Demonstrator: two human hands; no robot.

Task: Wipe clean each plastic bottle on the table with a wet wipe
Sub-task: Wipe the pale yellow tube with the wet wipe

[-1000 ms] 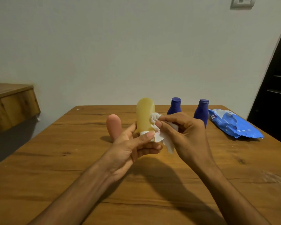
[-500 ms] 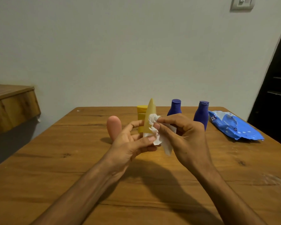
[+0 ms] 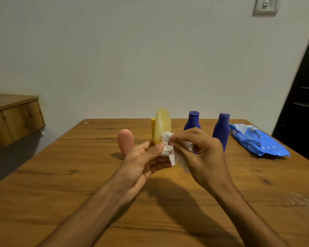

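My left hand [image 3: 144, 162] grips a translucent yellow bottle [image 3: 162, 124] by its white cap end, holding it upright above the table. My right hand [image 3: 200, 155] pinches a crumpled white wet wipe [image 3: 168, 139] against the bottle's right side, and a loose tail of the wipe hangs below my fingers. A pink bottle [image 3: 125, 139] stands on the wooden table [image 3: 78, 184] just left of my hands. Two dark blue bottles [image 3: 193, 120] [image 3: 221, 131] stand behind my right hand. A small yellow bottle [image 3: 152, 125] is mostly hidden behind the held one.
A blue wet-wipe packet [image 3: 257, 141] lies at the table's far right. A wooden shelf [image 3: 12, 118] juts out at the left, beside the table. A dark door [image 3: 303, 104] stands at the right, and a wall switch [image 3: 266, 5] is above.
The held yellow bottle turned in my left hand, from broad face to narrow edge and back to broad face. My right hand kept the wipe against it.
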